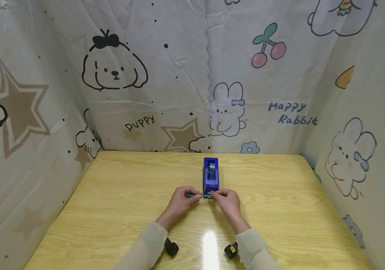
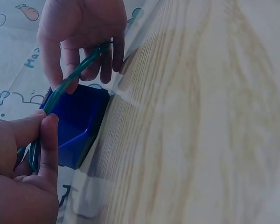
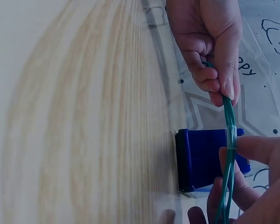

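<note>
A slim bundle of thin green cord (image 3: 228, 112) stretches between the two hands, with a clear band of tape (image 3: 231, 136) around its middle. My left hand (image 1: 181, 198) pinches one end between thumb and fingers, and a loop of cord (image 2: 33, 156) shows under those fingers. On the other side, my right hand (image 1: 227, 200) has its thumb and a finger on the bundle at the tape, with the other fingers loosely spread. Just behind the hands stands a blue tape dispenser (image 1: 211, 182) holding a roll of clear tape (image 1: 211, 169).
The wood-grain table (image 1: 128, 187) lies under both forearms. Patterned cloth walls (image 1: 179, 75) with cartoon drawings enclose its back and both sides. A bright light reflection falls on the tabletop between the forearms. Small black cameras (image 1: 171, 247) hang at the wrists.
</note>
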Tool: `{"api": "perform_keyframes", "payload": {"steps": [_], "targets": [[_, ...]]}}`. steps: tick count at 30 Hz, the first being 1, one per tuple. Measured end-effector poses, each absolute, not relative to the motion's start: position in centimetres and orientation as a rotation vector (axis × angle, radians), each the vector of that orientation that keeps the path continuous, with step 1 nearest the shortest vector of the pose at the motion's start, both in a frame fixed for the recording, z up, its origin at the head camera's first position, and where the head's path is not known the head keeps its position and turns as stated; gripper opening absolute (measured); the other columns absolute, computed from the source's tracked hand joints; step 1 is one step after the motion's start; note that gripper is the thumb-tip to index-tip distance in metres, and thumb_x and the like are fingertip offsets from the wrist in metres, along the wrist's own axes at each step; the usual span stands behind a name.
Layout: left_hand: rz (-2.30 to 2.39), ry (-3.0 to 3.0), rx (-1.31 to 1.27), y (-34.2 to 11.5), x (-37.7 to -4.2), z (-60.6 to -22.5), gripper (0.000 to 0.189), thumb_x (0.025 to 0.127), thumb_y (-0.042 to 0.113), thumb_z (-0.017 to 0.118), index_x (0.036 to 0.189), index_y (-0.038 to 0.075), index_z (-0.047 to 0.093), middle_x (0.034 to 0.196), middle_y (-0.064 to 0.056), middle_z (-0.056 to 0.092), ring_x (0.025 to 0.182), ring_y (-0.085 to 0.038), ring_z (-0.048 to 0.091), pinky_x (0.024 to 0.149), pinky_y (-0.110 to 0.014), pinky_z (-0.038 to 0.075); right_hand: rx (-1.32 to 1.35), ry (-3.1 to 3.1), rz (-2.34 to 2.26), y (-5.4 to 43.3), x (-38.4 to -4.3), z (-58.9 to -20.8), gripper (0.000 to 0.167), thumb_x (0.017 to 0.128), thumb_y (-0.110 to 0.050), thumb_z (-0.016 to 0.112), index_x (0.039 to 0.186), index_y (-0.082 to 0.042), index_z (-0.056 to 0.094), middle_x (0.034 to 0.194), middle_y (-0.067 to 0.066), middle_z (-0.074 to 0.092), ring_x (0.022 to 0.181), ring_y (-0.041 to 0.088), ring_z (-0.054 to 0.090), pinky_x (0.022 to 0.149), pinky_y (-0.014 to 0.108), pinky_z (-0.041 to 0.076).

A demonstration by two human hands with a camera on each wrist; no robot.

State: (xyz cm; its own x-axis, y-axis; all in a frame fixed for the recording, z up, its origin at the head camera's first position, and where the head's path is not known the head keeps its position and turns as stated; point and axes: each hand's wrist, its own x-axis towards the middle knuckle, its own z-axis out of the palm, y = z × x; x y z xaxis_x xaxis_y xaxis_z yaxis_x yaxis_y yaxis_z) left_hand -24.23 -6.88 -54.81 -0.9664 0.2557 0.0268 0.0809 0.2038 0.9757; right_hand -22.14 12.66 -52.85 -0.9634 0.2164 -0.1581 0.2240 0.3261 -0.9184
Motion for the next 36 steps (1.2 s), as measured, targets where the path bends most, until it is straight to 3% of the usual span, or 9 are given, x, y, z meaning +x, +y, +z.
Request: {"api": "perform_keyframes", "payload": {"steps": [15, 24, 29, 36], "targets": [[1.865, 2.336, 0.303, -6.5, -24.0, -54.6, 0.010, 0.095, 0.009, 0.075, 0.100, 0.002, 0.079, 0.097, -0.008, 0.076, 0.082, -0.010, 0.067, 0.075, -0.023, 0.057, 0.331, 2.621, -1.735, 13.7, -21.9, -52.6, 0.020, 0.092, -0.027, 0.078, 0.094, -0.007, 0.077, 0.094, 0.006, 0.072, 0.085, 0.018, 0.061, 0.072, 0.029, 0.048], [1.915, 2.291, 0.282, -7.0, -23.3, -54.8, 0.011, 0.095, 0.007, 0.074, 0.102, -0.001, 0.078, 0.098, -0.011, 0.075, 0.084, -0.012, 0.067, 0.076, -0.026, 0.060, -0.079, 2.799, -1.587, 14.9, -21.2, -52.4, 0.006, 0.091, -0.020, 0.081, 0.096, -0.018, 0.080, 0.100, 0.000, 0.069, 0.095, 0.018, 0.063, 0.087, 0.039, 0.052], [1.946, 2.259, 0.305, -7.0, -23.1, -54.8, 0.012, 0.094, 0.006, 0.075, 0.102, -0.003, 0.077, 0.094, -0.013, 0.075, 0.077, -0.011, 0.067, 0.073, -0.026, 0.058, -0.240, 2.788, -1.486, 15.4, -21.2, -52.3, 0.009, 0.088, -0.023, 0.084, 0.097, -0.023, 0.081, 0.099, -0.003, 0.068, 0.093, 0.017, 0.061, 0.081, 0.032, 0.049], [1.933, 2.264, 0.362, -6.9, -23.2, -54.4, 0.012, 0.093, 0.005, 0.076, 0.101, -0.004, 0.077, 0.092, -0.010, 0.075, 0.077, -0.010, 0.068, 0.074, -0.027, 0.059, -0.355, 2.778, -1.461, 15.8, -21.4, -51.9, 0.006, 0.090, -0.025, 0.082, 0.094, -0.020, 0.081, 0.096, -0.002, 0.071, 0.087, 0.014, 0.059, 0.074, 0.026, 0.047]]}}
